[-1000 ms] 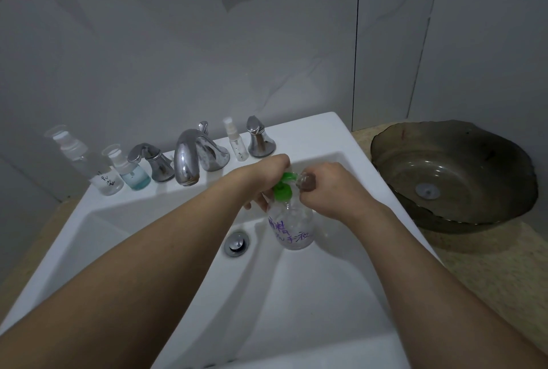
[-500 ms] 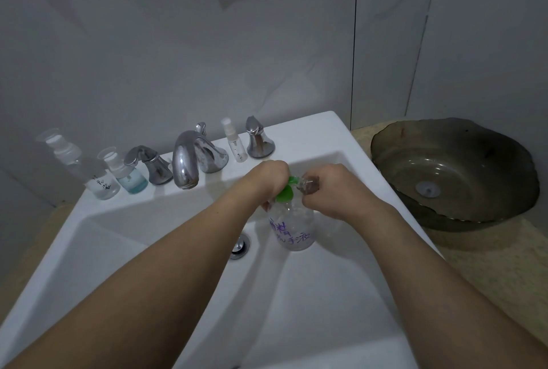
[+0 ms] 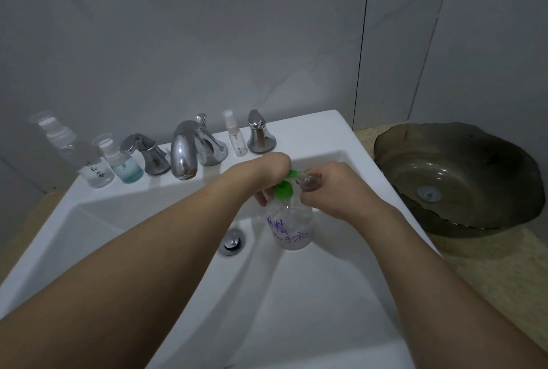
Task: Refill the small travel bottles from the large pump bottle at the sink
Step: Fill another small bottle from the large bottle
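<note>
A large clear pump bottle (image 3: 292, 226) with purple writing and a green pump head (image 3: 284, 187) stands in the white sink (image 3: 311, 294). My left hand (image 3: 267, 174) lies over the green pump head, fingers curled down around it. My right hand (image 3: 335, 187) holds a small clear travel bottle (image 3: 310, 181) at the pump's nozzle. On the sink ledge stand three more small bottles: a tall clear one (image 3: 77, 155) at the far left, a short one with blue liquid (image 3: 123, 162) beside it, and a thin spray bottle (image 3: 235, 137) right of the faucet.
A chrome faucet (image 3: 185, 155) with two handles (image 3: 149, 156) (image 3: 260, 134) lines the ledge. A chrome drain (image 3: 232, 241) sits in the basin left of the pump bottle. A dark glass bowl (image 3: 456, 178) rests on the beige counter (image 3: 489, 273) at right.
Both hands and the bottles have stayed nearly in place over the sink; the view has only shifted slightly.
</note>
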`<action>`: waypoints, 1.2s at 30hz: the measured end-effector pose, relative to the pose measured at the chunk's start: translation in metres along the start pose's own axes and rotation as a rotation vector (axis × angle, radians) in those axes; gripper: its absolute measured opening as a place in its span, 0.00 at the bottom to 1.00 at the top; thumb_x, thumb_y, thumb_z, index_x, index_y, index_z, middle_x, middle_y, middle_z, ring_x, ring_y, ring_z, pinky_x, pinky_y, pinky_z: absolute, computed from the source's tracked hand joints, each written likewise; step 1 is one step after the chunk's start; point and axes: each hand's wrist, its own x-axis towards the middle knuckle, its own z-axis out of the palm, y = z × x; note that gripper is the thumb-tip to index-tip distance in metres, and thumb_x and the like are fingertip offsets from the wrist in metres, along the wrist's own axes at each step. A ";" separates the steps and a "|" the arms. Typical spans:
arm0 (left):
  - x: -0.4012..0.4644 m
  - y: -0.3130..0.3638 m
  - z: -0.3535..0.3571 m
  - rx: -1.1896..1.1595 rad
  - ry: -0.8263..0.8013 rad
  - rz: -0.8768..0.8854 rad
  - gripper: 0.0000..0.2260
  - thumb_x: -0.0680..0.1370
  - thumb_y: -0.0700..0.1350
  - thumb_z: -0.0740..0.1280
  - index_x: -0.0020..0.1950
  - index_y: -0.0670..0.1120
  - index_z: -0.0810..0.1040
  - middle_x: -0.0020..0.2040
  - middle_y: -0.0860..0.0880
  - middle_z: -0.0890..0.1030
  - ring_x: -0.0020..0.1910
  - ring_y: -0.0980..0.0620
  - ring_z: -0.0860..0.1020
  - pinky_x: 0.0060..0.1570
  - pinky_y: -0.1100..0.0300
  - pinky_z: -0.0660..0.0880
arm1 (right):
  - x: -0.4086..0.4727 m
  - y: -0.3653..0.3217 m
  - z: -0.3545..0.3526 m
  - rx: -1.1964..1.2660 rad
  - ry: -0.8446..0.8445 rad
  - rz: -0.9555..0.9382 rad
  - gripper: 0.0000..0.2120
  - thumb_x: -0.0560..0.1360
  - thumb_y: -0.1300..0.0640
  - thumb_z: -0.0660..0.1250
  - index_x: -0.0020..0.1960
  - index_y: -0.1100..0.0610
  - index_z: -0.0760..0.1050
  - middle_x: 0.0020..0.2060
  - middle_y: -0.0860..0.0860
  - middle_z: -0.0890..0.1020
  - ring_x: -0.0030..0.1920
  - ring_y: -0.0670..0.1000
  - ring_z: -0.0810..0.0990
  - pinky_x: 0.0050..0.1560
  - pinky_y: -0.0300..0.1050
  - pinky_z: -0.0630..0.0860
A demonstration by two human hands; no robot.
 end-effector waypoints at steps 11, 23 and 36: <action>0.017 -0.001 0.013 0.094 0.065 0.055 0.13 0.76 0.30 0.55 0.51 0.29 0.78 0.44 0.30 0.82 0.38 0.35 0.83 0.41 0.42 0.81 | 0.006 0.007 0.003 -0.075 0.007 -0.023 0.09 0.68 0.63 0.68 0.30 0.54 0.72 0.27 0.50 0.75 0.30 0.49 0.73 0.28 0.39 0.63; 0.012 -0.007 -0.005 0.041 -0.027 -0.004 0.24 0.74 0.54 0.49 0.53 0.41 0.78 0.48 0.42 0.84 0.44 0.42 0.83 0.57 0.47 0.70 | 0.005 0.005 0.002 -0.006 0.017 -0.021 0.11 0.69 0.63 0.68 0.31 0.51 0.73 0.25 0.45 0.73 0.28 0.44 0.71 0.24 0.31 0.60; 0.005 -0.001 0.008 0.122 0.065 0.090 0.15 0.79 0.36 0.51 0.57 0.31 0.75 0.52 0.32 0.81 0.41 0.37 0.81 0.32 0.50 0.76 | 0.007 0.007 0.003 -0.068 0.010 -0.024 0.06 0.68 0.62 0.68 0.34 0.54 0.76 0.28 0.48 0.75 0.31 0.48 0.74 0.27 0.38 0.64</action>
